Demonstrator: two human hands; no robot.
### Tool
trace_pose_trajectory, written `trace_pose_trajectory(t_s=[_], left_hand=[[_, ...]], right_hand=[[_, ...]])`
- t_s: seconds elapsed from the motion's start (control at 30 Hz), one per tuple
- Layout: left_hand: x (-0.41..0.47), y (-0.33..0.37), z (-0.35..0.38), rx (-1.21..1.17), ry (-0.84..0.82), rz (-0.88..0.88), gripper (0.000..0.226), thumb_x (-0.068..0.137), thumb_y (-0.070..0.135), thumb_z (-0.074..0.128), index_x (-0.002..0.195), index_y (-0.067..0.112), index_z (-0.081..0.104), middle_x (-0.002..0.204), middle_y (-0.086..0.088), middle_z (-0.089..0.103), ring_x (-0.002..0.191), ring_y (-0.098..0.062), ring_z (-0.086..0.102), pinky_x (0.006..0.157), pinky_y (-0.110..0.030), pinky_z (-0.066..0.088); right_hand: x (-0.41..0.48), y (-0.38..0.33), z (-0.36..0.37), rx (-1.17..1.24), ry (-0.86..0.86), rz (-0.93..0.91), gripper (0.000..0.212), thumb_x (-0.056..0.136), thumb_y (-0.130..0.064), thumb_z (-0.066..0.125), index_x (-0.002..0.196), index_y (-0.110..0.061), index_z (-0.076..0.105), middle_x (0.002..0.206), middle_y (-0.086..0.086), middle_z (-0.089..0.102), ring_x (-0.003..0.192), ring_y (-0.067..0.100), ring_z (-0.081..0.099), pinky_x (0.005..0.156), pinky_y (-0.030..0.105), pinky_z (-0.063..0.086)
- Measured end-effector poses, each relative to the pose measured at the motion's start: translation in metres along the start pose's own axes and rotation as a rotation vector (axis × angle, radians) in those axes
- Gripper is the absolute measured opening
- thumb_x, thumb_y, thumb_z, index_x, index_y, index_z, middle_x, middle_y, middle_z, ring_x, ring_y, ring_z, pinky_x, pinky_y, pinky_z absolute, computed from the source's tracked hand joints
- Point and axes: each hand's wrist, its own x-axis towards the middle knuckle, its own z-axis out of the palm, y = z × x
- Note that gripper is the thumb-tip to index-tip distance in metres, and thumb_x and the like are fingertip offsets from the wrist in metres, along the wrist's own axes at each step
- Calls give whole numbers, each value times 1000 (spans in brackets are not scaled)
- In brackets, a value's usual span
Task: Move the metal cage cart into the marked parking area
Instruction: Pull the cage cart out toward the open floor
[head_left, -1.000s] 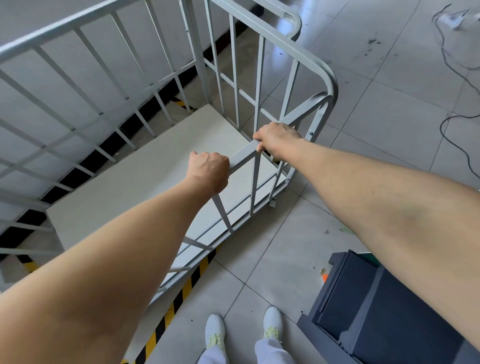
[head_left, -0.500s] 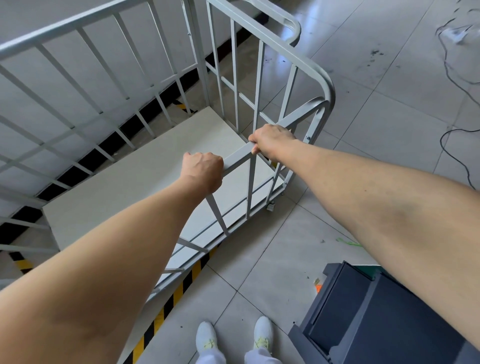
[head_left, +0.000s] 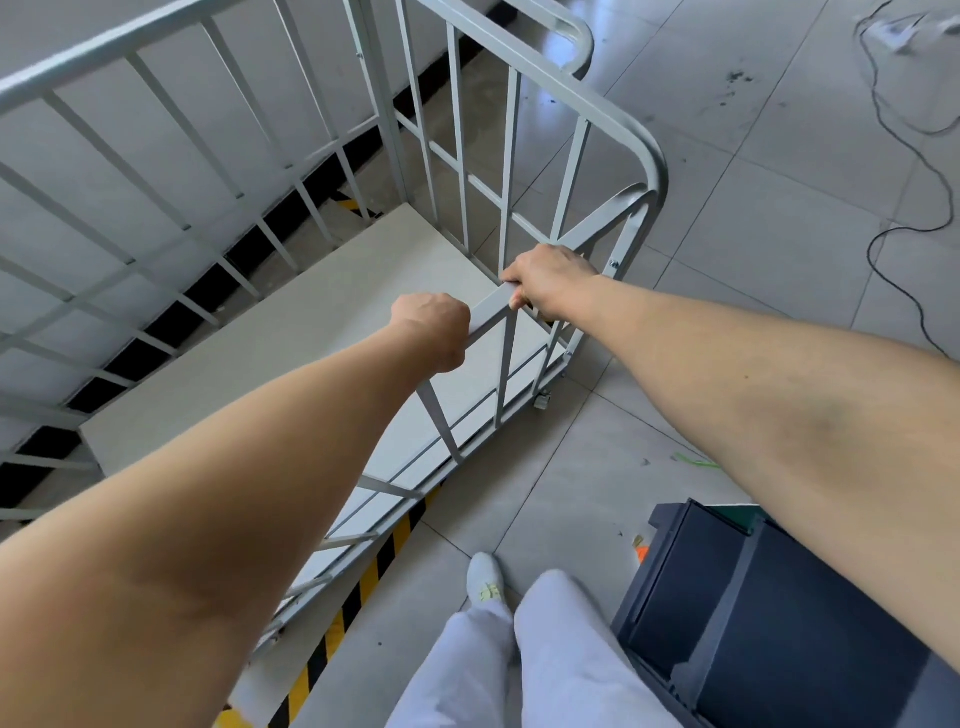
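— Since a second ago both shoes have shifted: one white trainer (head_left: 485, 583) now steps forward and pale trouser legs (head_left: 524, 660) fill the 6 o'clock edge, where earlier two shoes stood side by side. Hands keep their grip on the same rail.

— And the cart?

— Grey-painted metal cage cart (head_left: 291, 171) with barred sides and a pale flat deck (head_left: 291, 343), filling the frame from 9 to 12 o'clock. Its far side stands just beside the grey wall with a black skirting. Black-and-yellow striped floor tape (head_left: 363, 582) runs under its near edge toward 7 o'clock; one small caster (head_left: 542, 401) shows at the near right corner, on the grey floor tiles (head_left: 779, 218).

— Hands?

— Left hand (head_left: 434, 327) is curled in a fist around the slanted flat bar on the near side. Right hand (head_left: 550, 283) is wrapped over the same bar, higher up, at about 1 o'clock from the left.

— Anything to the right?

— Dark blue-grey box-like unit (head_left: 769, 623) at 5 o'clock; thin black cable (head_left: 893, 244) looping on the tiles at 2 o'clock.
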Motion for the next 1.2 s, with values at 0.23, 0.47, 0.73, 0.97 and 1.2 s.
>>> trace_pose_trajectory(t_s=[0.23, 0.47, 0.73, 0.97, 1.2], left_hand=[[4, -3, -4, 3, -57, 42, 22, 86, 13, 61, 106, 6, 64, 87, -6, 52, 79, -27, 52, 70, -30, 45], [3, -5, -6, 4, -56, 64, 17, 85, 20, 67, 85, 11, 53, 60, -1, 46, 54, -19, 48, 64, -29, 43], [2, -6, -14, -13, -94, 77, 44, 86, 22, 69, 57, 8, 39, 55, -1, 42, 63, -22, 52, 74, -30, 49], [8, -11, -13, -42, -126, 73, 51, 85, 23, 71, 50, 6, 38, 52, -1, 42, 77, -24, 52, 74, -29, 46], [25, -10, -10, -64, -228, 55, 29, 80, 28, 76, 82, 0, 68, 73, -6, 68, 72, -25, 56, 59, -26, 42]], right_hand=[[-4, 0, 3, -14, 14, -7, 24, 83, 2, 42, 67, -13, 52, 85, 0, 76, 83, 22, 60, 58, 21, 35], [-5, 0, 3, -26, 25, 4, 27, 83, 6, 43, 66, -14, 52, 75, -1, 68, 79, 21, 58, 70, 26, 41], [-1, 0, 1, -47, -5, 18, 21, 86, 1, 48, 77, -13, 62, 74, -2, 66, 81, 24, 56, 70, 27, 41], [0, -2, -1, -98, 6, -13, 22, 85, 3, 50, 73, -13, 58, 88, 0, 73, 84, 26, 56, 66, 25, 37], [2, -2, -2, -157, 2, -45, 23, 85, 4, 46, 77, -15, 58, 99, 2, 75, 97, 28, 62, 71, 26, 36]])
